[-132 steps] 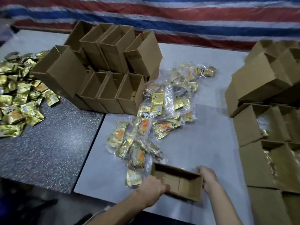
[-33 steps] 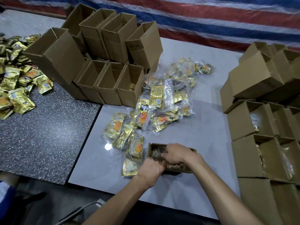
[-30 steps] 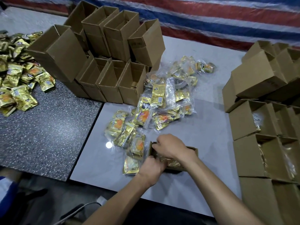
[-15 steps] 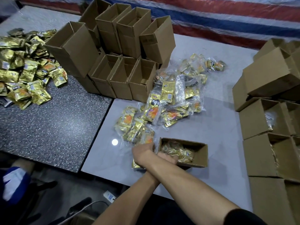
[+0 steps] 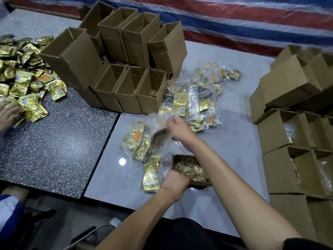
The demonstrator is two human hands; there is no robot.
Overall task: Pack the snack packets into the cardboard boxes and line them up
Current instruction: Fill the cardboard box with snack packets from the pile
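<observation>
Right hand [image 5: 180,129] curled tight round a see-through bag of snack packets [image 5: 158,136] (it looks blurry), over the packet pile [image 5: 137,138], left hand [image 5: 175,183] gripping the small cardboard box [image 5: 185,156], gold packets inside, on the grey table [image 5: 234,138].

Two surfaces stand side by side. On the left surface [image 5: 54,150], a heap of packets [image 5: 27,78] lies at the far left, and another person's hand [image 5: 8,114] touches its near edge. A stack of empty boxes [image 5: 126,69] stands at the back, across the joint of both surfaces. On the right surface [image 5: 234,145], bagged packets [image 5: 189,105] lie in the middle, to the right of this stack. Nearest to the person sits a small box [image 5: 191,170] with packets in it, and one packet [image 5: 151,174] lies just beside its left end. The left hand [image 5: 175,183] grips this end. The right hand [image 5: 180,130] is behind the box and pinches a plastic bag [image 5: 158,123]. Along the right edge stand rows of boxes [image 5: 297,141], with more on top.
</observation>
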